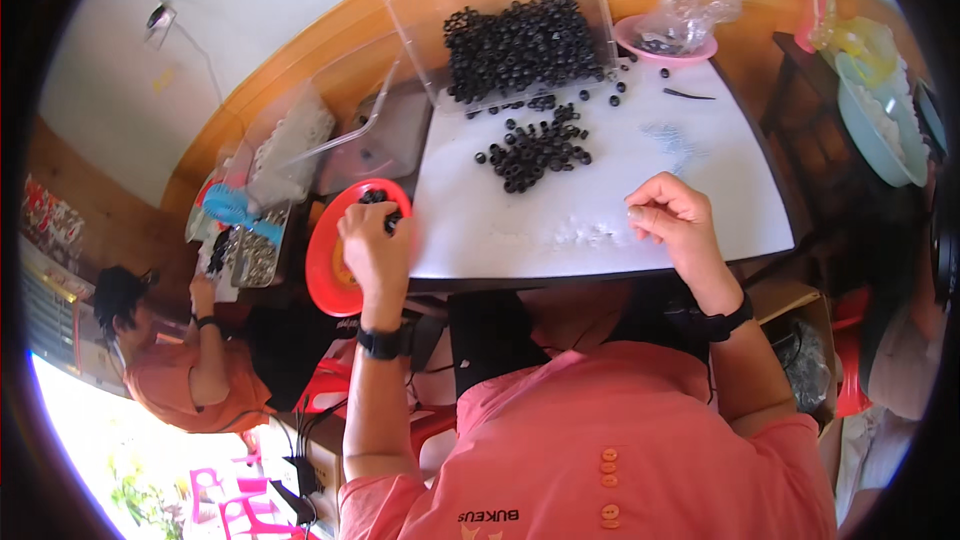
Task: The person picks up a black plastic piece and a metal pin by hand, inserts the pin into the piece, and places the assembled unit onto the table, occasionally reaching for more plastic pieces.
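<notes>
My left hand point(375, 245) is over a red oval bowl point(322, 285) at the table's left edge, its fingers curled. Small black round pieces point(373, 197) lie in the bowl by those fingers; whether any is gripped I cannot make out. Above the right part of the white tabletop, my right hand point(676, 225) is closed in a pinch. A tiny pale speck shows at its fingertips, too small to name. Beside it lies a scatter of small clear bits point(585, 235). A loose pile of black bead-like pieces point(535, 152) sits mid-table between my hands.
A clear plastic bin point(432, 70) full of black pieces stands at the back. Right of it are a pink dish point(690, 58) with a plastic bag, a thin black tool point(690, 94) and pale blue strands point(672, 145). A co-worker point(200, 370) sits at the left.
</notes>
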A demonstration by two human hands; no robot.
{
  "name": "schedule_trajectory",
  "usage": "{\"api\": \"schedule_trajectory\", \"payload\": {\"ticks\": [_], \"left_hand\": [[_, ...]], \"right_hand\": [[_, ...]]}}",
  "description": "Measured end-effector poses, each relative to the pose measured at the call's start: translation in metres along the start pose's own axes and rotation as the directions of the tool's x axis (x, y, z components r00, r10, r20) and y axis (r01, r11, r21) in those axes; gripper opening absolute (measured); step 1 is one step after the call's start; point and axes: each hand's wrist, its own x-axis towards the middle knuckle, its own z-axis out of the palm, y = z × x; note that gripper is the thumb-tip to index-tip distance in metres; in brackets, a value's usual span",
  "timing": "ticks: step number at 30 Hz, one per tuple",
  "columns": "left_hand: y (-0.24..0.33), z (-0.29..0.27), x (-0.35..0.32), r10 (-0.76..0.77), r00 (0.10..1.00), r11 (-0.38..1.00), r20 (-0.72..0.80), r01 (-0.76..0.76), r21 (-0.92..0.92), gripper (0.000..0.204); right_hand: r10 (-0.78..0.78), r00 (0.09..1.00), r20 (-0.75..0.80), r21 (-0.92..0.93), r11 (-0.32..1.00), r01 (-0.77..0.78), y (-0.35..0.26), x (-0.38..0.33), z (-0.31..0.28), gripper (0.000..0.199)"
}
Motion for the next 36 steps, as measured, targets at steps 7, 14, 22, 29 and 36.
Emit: {"api": "schedule_trajectory", "payload": {"ticks": [7, 14, 22, 29, 36], "left_hand": [[0.113, -0.1, 0.042, 0.727, 0.602, -0.658, -0.329, 0.474, -0.585, 0.021], [0.164, -0.158, 0.032, 0.72, 0.531, -0.677, -0.446, 0.678, -0.285, 0.037], [0.205, -0.101, 0.029, 0.92, 0.38, -0.361, -0.093, 0.735, -0.573, 0.023], [0.238, -0.001, 0.054, 0.743, 0.594, 0.381, 0.309, 0.003, -0.925, 0.043], [0.279, 0.117, 0.054, 0.709, 0.602, 0.674, 0.367, -0.425, -0.604, 0.076]], "right_hand": [[-0.037, 0.999, -0.001, 0.051, 0.998, 0.037, -0.003, 0.0, 0.005, 0.005], [-0.02, 0.999, -0.038, -0.045, 0.999, 0.019, -0.002, -0.004, -0.001, 0.004], [-0.181, 0.955, -0.235, 0.024, 0.981, 0.192, 0.004, -0.011, 0.007, 0.005], [-0.504, 0.741, -0.444, -0.562, 0.801, 0.208, -0.003, -0.036, -0.026, 0.013], [-0.585, 0.77, -0.256, -0.901, 0.432, 0.029, -0.007, -0.025, -0.046, 0.047]]}}
